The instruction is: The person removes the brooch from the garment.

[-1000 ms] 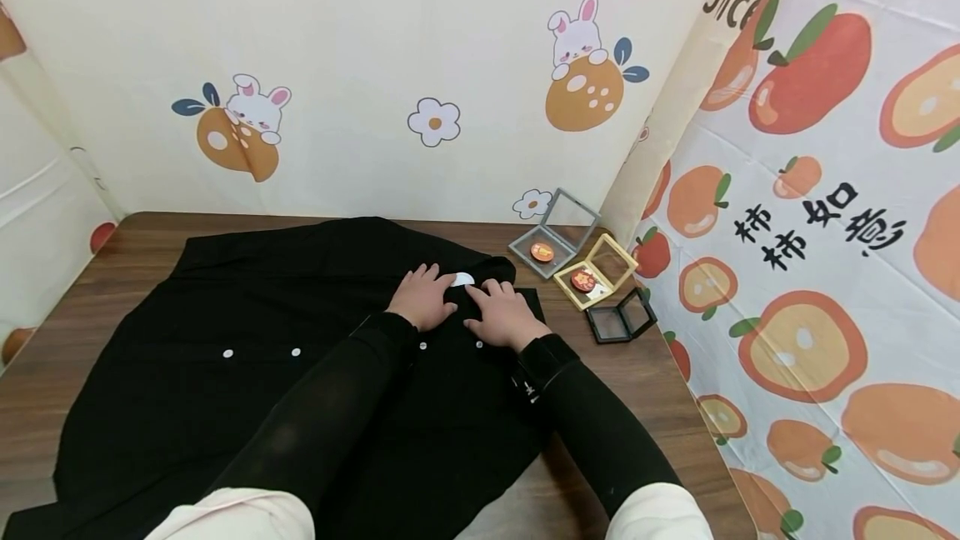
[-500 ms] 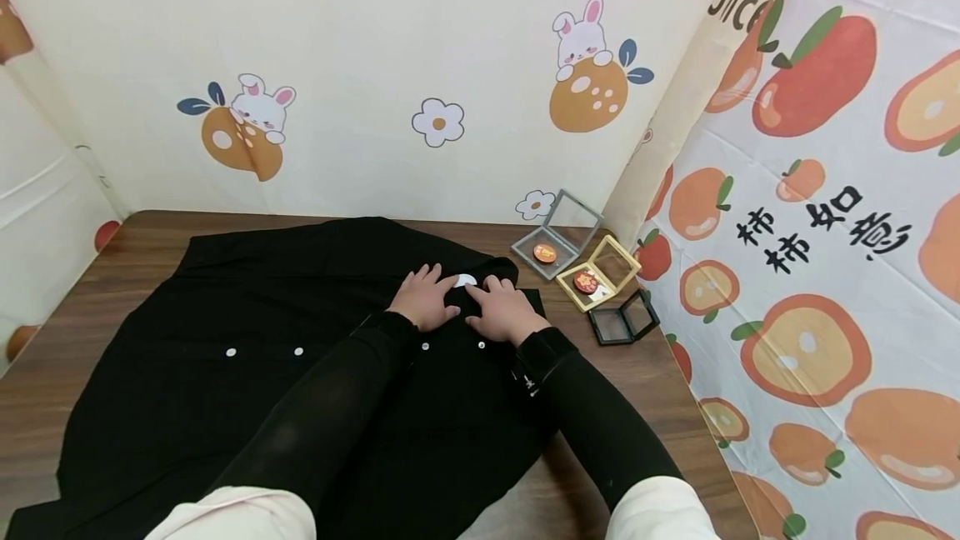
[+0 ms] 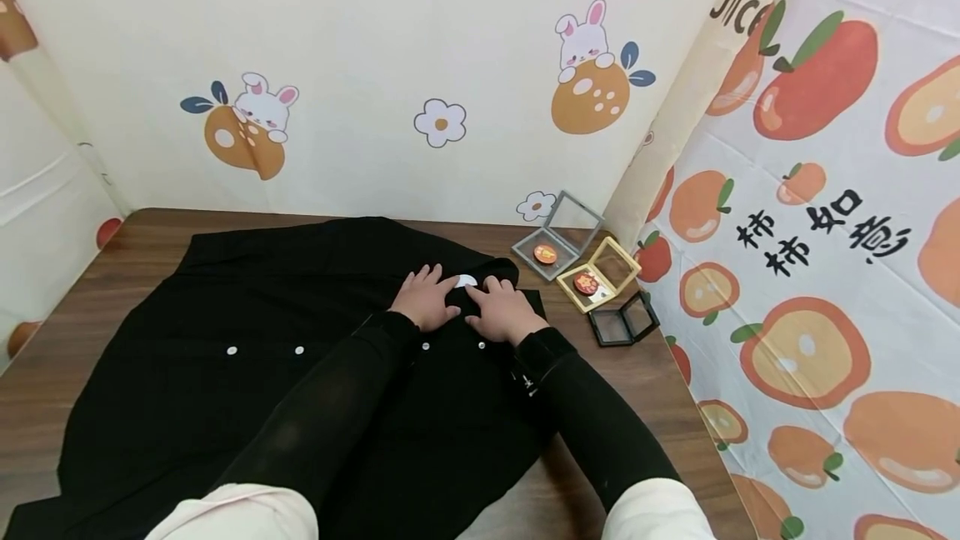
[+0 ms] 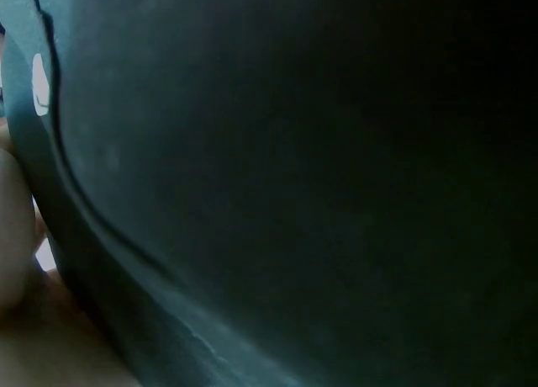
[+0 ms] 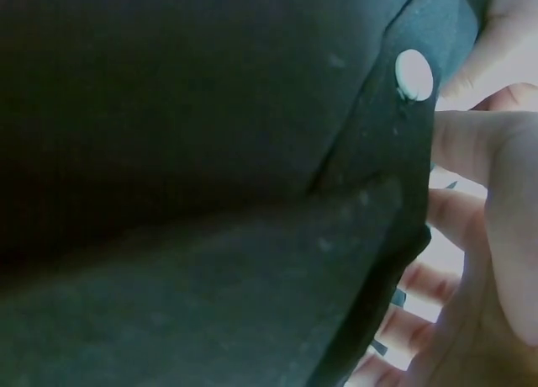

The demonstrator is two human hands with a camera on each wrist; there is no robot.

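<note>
A black button-up shirt [image 3: 195, 407] lies spread on the wooden table, with white buttons [image 3: 232, 350] along its front. My left hand [image 3: 424, 300] rests on the shirt near its collar end, fingers extended. Close on its right, my right hand [image 3: 504, 312] also rests on the cloth with fingers extended. Between the two index fingertips shows a small white rounded piece [image 3: 466, 281]; its kind is unclear. Dark cloth fills most of the left wrist view. In the right wrist view, a white button [image 5: 414, 75] sits on the shirt edge beside my fingers.
Three open clear cases stand right of the shirt: a grey case [image 3: 534, 247] and a yellow case [image 3: 577, 293], each with an orange-red round piece, and a black case [image 3: 611, 328]. Printed cloth walls [image 3: 345, 107] border the table [image 3: 150, 227] at the back and right.
Both hands stay in the same place on the shirt. Only the head view shifts very slightly.
</note>
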